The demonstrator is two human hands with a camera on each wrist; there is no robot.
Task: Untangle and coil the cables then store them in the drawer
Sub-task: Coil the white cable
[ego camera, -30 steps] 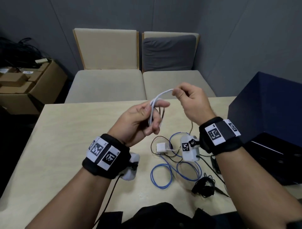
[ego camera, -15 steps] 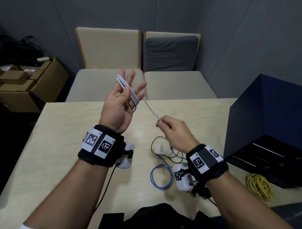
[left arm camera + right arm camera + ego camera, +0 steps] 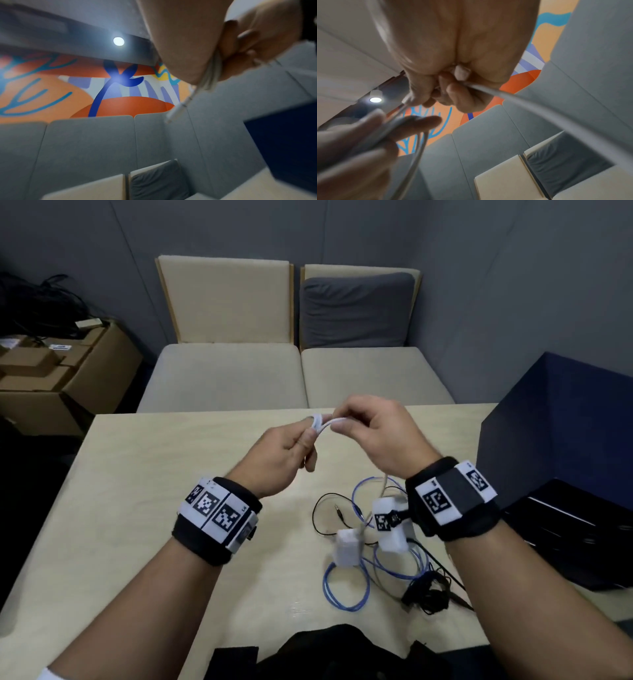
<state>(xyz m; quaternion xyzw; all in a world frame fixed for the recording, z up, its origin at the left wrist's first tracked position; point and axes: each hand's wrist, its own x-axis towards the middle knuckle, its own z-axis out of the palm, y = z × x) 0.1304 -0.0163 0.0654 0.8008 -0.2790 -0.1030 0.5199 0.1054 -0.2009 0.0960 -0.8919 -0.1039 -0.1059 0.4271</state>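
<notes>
Both your hands are raised above the tabletop (image 3: 144, 508) and they meet in front of you. Your left hand (image 3: 277, 460) has its fingers curled around a small bundle of loops of the white cable (image 3: 322, 422), and the grip is closed tight on it. In the left wrist view, one plug end of this cable hangs free below the fist. Your right hand (image 3: 380, 436) pinches the same cable just beside the left hand, between the thumb and the curled fingers. From this pinch the free part of the cable goes down under the right wrist to a white charger block (image 3: 347, 546) that lies on the tabletop.

Around the block lie the other cables, mixed together: a blue cable (image 3: 342, 590) in loose loops, a thin black cable (image 3: 318, 515) with a jack plug, and a black bundle (image 3: 426, 592) near your right forearm. At the right side stands a dark blue box (image 3: 561, 433) with a black drawer (image 3: 561, 529) open at its base.
</notes>
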